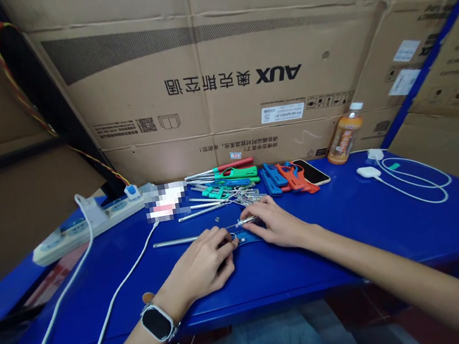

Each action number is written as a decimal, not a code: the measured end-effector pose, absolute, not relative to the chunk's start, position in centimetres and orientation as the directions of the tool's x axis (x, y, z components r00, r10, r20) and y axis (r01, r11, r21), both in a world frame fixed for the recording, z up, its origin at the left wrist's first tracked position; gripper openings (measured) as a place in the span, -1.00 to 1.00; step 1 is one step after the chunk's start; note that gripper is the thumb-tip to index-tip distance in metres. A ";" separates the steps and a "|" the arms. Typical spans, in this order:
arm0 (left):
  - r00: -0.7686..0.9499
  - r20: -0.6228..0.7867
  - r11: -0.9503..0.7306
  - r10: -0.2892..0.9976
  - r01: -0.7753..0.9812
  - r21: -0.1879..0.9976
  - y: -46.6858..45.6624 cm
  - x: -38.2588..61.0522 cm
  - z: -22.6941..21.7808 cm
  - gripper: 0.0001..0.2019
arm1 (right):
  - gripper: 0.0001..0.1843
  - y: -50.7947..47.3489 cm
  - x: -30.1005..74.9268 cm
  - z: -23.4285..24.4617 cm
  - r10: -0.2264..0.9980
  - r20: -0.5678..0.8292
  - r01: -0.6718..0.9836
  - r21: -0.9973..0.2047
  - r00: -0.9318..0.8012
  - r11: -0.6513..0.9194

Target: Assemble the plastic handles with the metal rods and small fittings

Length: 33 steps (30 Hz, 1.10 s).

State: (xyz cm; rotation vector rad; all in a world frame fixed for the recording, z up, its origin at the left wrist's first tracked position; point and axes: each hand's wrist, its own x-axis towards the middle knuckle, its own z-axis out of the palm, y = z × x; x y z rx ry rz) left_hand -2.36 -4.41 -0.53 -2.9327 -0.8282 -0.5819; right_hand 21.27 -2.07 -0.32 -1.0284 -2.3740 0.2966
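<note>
My left hand [211, 260] has its fingers closed in a pinch at the left end of a blue lighter casing [249, 235] that lies on the table. A thin metal tube [171, 243] sticks out to the left from behind that hand. Between the fingers of my right hand [280, 223] is a small clear-and-metal lighter part [244, 222], held just above the casing. A thin wire runs from this part toward the left fingertips. What the left fingers grip is hidden.
Behind the hands lies a pile of metal lighter tubes [204, 206] and green lighters [236, 173]. Blue casings [272, 180] and orange casings [296, 177] lie by a phone [312, 172]. A drink bottle [345, 135], white cable [430, 200] and power strip [101, 221] stand around.
</note>
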 end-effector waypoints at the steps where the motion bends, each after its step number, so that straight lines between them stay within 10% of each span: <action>1: 0.765 0.404 -0.852 0.501 0.518 0.076 -4.3 -2.5 -0.4 -0.74 | -0.85 -2.2 21.3 -0.4 0.722 0.396 0.609 -0.388 -0.567 0.691; 5: 0.590 0.508 -0.764 0.628 0.592 0.258 -2.3 -2.7 0.9 -0.77 | -0.83 -2.2 21.3 -1.0 0.697 0.434 0.608 -0.346 -0.571 0.714; 12: 0.759 -0.014 -0.615 0.652 0.539 0.575 2.8 -1.1 3.7 -0.71 | -0.76 -2.2 21.4 -1.2 0.629 0.486 0.622 -0.204 -0.606 0.756; 17: 0.751 -0.006 -0.528 0.660 0.469 0.708 3.4 -0.8 2.4 -0.73 | -0.72 -2.1 21.5 -1.2 0.629 0.457 0.653 -0.130 -0.629 0.746; 27: 0.692 0.029 -0.513 0.721 0.506 0.693 1.3 -1.5 1.2 -0.48 | -0.73 -2.9 21.5 -0.8 0.629 0.453 0.665 -0.100 -0.632 0.740; 33: 0.687 0.038 -0.604 0.725 0.609 0.513 0.4 -0.5 0.6 -0.66 | -0.69 -3.5 21.6 -0.5 0.655 0.415 0.700 -0.060 -0.631 0.712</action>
